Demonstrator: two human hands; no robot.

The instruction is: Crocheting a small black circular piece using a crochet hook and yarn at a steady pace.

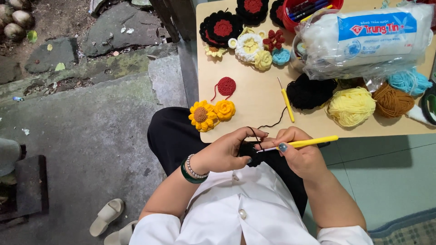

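A wooden table [254, 97] fills the upper right of the frame, strewn with finished crochet flowers: a yellow sunflower [202, 115] at its near left edge, a small red disc [226, 86] above it, and black-and-red rounds [221, 28] toward the top. Balls of black yarn [310, 92], pale yellow yarn [351, 106], brown yarn [392, 100] and blue yarn [409, 81] line the right side beside a spare yellow-handled hook [286, 100]. A red tub [290, 20] at the top edge holds pens, and a clear plastic bag [363, 41] holds white stuffing. At lower centre, the left hand [225, 152], wearing a green bangle and bead bracelet, is curled around a small black crochet piece [250, 152], a black strand looped over its raised finger. The right hand [302, 152] is closed on a yellow crochet hook [305, 143], its tip meeting the black piece between both hands. Pale sandals [106, 217] lie on concrete at lower left.
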